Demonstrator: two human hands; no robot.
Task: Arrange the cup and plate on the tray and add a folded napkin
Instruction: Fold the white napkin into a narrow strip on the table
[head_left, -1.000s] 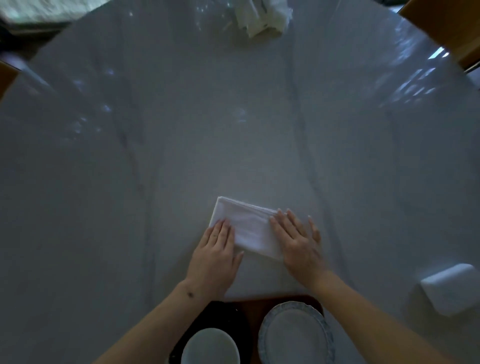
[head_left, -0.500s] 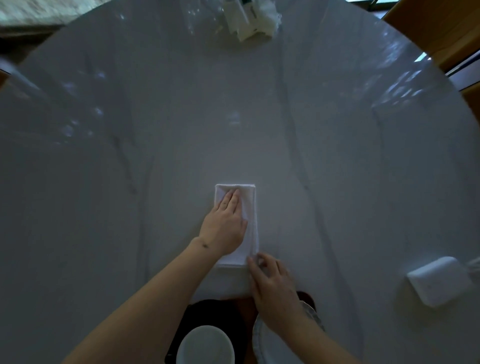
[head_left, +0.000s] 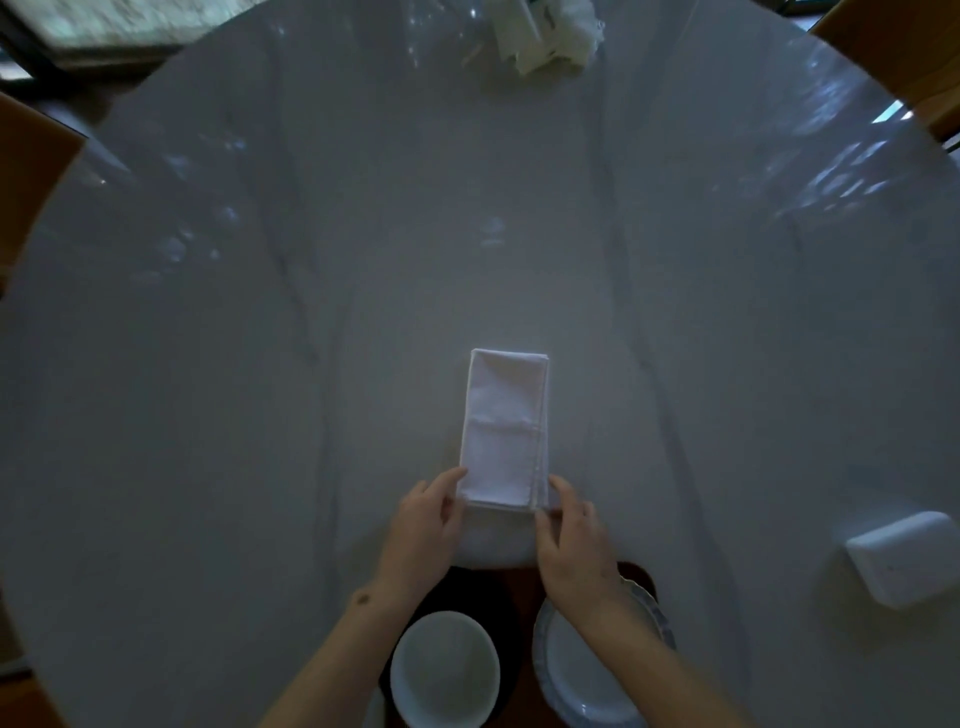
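A white napkin, folded into a long narrow rectangle, lies lengthwise on the marble table. My left hand pinches its near left corner. At the near right corner my right hand pinches the edge. Near the table's front edge sits a dark brown tray. A white cup stands on the tray's left side on a dark saucer. A white plate with a scalloped rim lies on the right, partly covered by my right forearm.
A white rectangular box rests at the right of the round marble table. Crumpled white paper and packets lie at the far edge. Wooden chairs stand at the far right and left.
The napkin has been turned lengthwise and slid a little. My left hand came off its top and both hands now pinch its near corners.
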